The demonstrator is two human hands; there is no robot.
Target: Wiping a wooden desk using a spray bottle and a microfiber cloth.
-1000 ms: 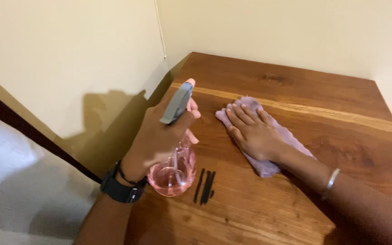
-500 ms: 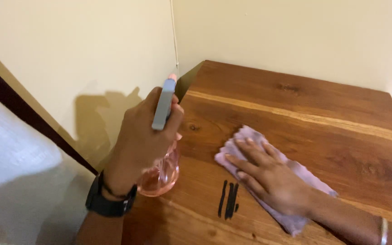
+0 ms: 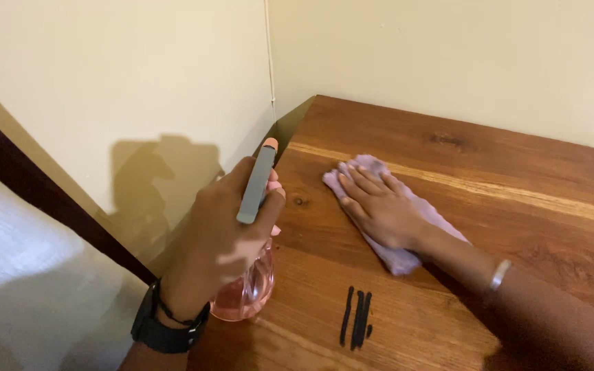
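Now left hand (image 3: 221, 240) grips one pink spray bottle (image 3: 245, 292); right hand (image 3: 379, 209) flat on one cloth (image 3: 400, 254).

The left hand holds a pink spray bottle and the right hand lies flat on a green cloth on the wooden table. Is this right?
Not quite: the cloth is pale purple, not green, as the head view shows. The rest holds: the left hand holds the pink spray bottle, and the right hand lies flat on the cloth on the wooden table.

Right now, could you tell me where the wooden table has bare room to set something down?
The brown wooden table is bare along the far wall and to the right of the lilac cloth under the right hand. The near left corner is crowded: the left hand holds a pink spray bottle beside black marks.
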